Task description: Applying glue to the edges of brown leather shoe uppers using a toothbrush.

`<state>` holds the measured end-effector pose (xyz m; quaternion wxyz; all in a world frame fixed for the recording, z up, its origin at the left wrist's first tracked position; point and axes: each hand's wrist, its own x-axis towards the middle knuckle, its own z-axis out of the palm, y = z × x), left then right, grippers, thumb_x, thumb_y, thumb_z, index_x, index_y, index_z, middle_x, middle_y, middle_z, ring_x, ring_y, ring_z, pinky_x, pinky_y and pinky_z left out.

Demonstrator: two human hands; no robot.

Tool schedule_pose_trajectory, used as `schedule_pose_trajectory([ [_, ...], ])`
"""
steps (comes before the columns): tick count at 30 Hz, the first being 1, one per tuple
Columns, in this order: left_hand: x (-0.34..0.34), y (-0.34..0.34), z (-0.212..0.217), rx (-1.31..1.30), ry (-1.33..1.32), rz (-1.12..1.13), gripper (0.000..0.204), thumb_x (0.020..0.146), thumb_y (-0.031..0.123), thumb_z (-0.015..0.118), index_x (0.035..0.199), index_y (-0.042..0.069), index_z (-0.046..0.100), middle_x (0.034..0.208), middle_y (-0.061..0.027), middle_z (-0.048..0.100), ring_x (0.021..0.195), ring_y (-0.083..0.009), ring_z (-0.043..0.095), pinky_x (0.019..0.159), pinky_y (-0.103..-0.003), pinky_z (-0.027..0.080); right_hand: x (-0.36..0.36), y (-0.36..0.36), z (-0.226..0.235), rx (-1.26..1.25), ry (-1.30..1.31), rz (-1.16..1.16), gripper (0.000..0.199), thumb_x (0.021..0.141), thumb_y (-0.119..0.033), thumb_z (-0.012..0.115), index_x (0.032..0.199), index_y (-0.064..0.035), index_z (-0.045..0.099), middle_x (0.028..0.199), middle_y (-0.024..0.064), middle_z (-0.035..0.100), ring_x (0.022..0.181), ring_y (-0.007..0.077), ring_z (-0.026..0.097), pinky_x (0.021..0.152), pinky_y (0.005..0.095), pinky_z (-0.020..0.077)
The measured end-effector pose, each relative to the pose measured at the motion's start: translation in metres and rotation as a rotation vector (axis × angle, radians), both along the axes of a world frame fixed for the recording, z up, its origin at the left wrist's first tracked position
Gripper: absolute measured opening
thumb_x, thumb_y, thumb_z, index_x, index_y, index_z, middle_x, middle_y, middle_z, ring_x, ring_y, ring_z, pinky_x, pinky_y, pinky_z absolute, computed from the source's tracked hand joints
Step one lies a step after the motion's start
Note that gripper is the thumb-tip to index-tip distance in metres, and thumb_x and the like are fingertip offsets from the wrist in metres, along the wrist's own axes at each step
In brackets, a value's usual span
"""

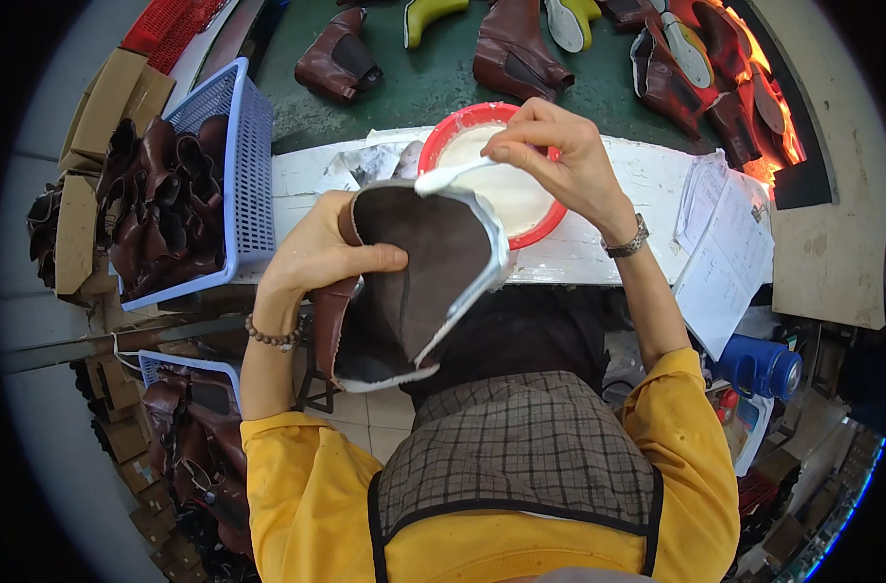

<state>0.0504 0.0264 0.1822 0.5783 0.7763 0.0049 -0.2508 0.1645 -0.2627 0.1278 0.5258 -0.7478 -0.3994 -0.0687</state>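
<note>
My left hand (328,251) grips a brown leather boot upper (428,257), its thumb pressed on the dark lining and its fingers behind. A wet white band of what looks like glue runs along the upper's open edge. Pinched in my right hand (567,163) is a slim brush (452,175), thickly coated in white. The brush's end touches the upper's top edge. Just behind, a red bowl (445,129) holds thick white liquid (501,194); my right hand is above its right rim and hides part of it.
A blue basket (251,185) full of brown uppers stands left, with another basket (151,364) below. Boots on yellow-green forms and brown boots (506,53) sit on the green conveyor (404,87). An orange-glowing opening (778,126), paper sheets (725,262) and a blue flask (759,367) are right.
</note>
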Motion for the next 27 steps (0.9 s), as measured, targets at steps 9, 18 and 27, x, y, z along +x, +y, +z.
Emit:
schedule_pose_trajectory([
  [9, 0.015, 0.041, -0.062, 0.151, -0.549, 0.505, 0.084, 0.081, 0.019, 0.087, 0.148, -0.001, 0.040, 0.131, -0.0167, 0.063, 0.118, -0.0234, 0.063, 0.101, -0.035, 0.050, -0.019, -0.060, -0.020, -0.678, -0.201, -0.500, 0.016, 0.086, -0.028, 0.076, 0.095, -0.0153, 0.081, 0.086, 0.0044, 0.061, 0.076, 0.0246, 0.063, 0.068, 0.0405, 0.0468],
  [18, -0.042, 0.027, -0.112, 0.908, -0.593, 0.222, 0.144, 0.050, 0.029, 0.100, 0.164, 0.015, 0.014, 0.154, -0.0268, 0.039, 0.139, -0.0484, 0.041, 0.108, -0.058, 0.040, -0.033, -0.053, -0.023, -0.851, -0.341, -0.539, 0.010, 0.084, -0.022, 0.077, 0.091, -0.0158, 0.079, 0.084, 0.0021, 0.061, 0.079, 0.0211, 0.063, 0.069, 0.0380, 0.0467],
  [27, -0.052, 0.026, -0.106, 0.714, -0.717, 0.323, 0.115, 0.058, 0.007, 0.090, 0.158, 0.009, 0.034, 0.147, -0.0203, 0.048, 0.130, -0.0413, 0.048, 0.109, -0.048, 0.043, -0.034, -0.052, -0.022, -0.422, 0.086, -0.582, 0.016, 0.090, -0.018, 0.077, 0.104, -0.0119, 0.081, 0.086, 0.0011, 0.067, 0.066, 0.0135, 0.062, 0.058, 0.0287, 0.0481],
])
